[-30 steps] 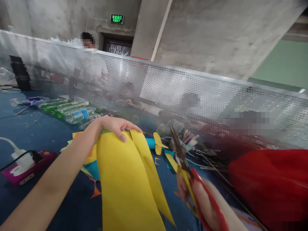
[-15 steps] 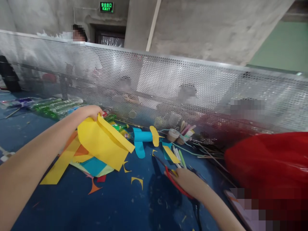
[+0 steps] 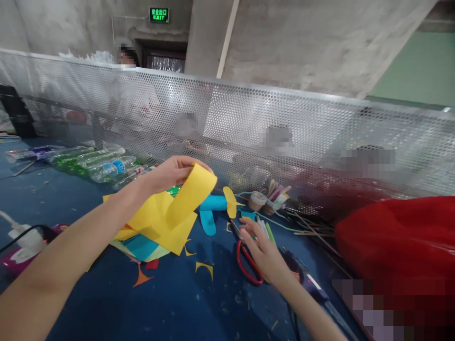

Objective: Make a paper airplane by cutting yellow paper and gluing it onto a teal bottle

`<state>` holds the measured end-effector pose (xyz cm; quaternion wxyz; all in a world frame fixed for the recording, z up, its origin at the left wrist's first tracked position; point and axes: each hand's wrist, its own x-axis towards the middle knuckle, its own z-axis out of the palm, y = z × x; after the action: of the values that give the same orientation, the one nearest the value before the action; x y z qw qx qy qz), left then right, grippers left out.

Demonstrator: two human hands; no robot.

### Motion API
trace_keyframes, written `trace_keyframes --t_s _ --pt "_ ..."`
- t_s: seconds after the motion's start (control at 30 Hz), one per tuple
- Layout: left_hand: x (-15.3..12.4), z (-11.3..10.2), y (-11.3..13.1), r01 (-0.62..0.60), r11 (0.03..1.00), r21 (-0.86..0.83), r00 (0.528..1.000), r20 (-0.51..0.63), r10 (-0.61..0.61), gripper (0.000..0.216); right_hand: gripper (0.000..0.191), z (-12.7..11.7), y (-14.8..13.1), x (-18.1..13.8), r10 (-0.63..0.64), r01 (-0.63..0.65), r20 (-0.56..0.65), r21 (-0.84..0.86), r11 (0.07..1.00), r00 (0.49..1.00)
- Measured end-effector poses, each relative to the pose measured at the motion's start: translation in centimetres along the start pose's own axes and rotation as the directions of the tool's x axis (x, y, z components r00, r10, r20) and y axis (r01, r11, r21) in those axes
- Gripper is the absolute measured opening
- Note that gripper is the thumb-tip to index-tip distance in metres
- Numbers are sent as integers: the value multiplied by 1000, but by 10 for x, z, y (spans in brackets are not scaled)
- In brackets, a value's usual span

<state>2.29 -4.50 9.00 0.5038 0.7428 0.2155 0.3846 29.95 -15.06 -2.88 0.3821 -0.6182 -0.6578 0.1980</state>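
Note:
My left hand (image 3: 170, 173) pinches the top edge of a yellow paper strip (image 3: 185, 201) and holds it up above a heap of coloured paper sheets (image 3: 149, 237) on the blue table (image 3: 170, 303). My right hand (image 3: 261, 248) lies low over the table with fingers spread, just beside the red-handled scissors (image 3: 247, 263), which rest flat on the table. A blue paper-covered bottle with yellow fins (image 3: 216, 206) lies just beyond both hands.
A perforated metal screen (image 3: 313, 142) runs across the back, with people behind it. Plastic bottles (image 3: 103, 163) lie at the far left, a power strip (image 3: 24, 241) at the left edge, a glue gun (image 3: 309, 282) and a red bag (image 3: 398, 241) on the right. Tape rolls and sticks (image 3: 270, 199) sit by the screen.
My right hand set the scissors down on the table and opened. My left hand dropped the big yellow sheet onto the pile and now lifts a narrower yellow strip.

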Motion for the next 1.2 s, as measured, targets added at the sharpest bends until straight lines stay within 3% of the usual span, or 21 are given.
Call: trace_keyframes --t_s 0.07,0.1,0.23,0.33,0.5,0.67,0.8,0.9,1.0,1.13,1.2 --pt "1 17 -9 6 980 -201 1000 20 -2 25 49 4 -5 -1 65 -93 84 402 911 994" --pt "3 24 -16 26 958 -286 1000 9 -24 25 51 6 -6 -1 76 -134 130 524 841 989" --pt "10 46 -54 140 852 -504 984 -25 -177 20 59 17 -11 -8 37 -239 294 691 682 955" --pt "11 54 -81 180 778 -601 964 -51 -263 20 61 22 -19 -16 36 -352 442 659 664 896" --pt "10 52 -105 210 686 -696 935 -61 -349 31 40 26 -32 -24 39 -363 541 507 782 840" --pt "9 50 -101 162 765 -623 912 -202 -358 15 44 31 -31 -23 86 -359 498 485 797 863" --pt "5 52 -96 166 814 -557 911 -229 -342 38 55 32 -27 -23 108 -317 419 472 823 902" --pt "5 53 -97 169 815 -555 889 -270 -369 48 39 31 -27 -23 71 -259 386 463 848 920" --pt "4 55 -103 180 828 -531 881 -288 -376 39 21 28 -31 -26 25 -247 446 446 860 895" --pt "-2 58 -113 226 842 -490 899 -227 -374 28 31 26 -36 -31 -76 -242 565 466 851 822" --pt "-8 61 -119 282 828 -485 900 -165 -403 24 30 29 -38 -33 -78 -193 542 427 884 837"
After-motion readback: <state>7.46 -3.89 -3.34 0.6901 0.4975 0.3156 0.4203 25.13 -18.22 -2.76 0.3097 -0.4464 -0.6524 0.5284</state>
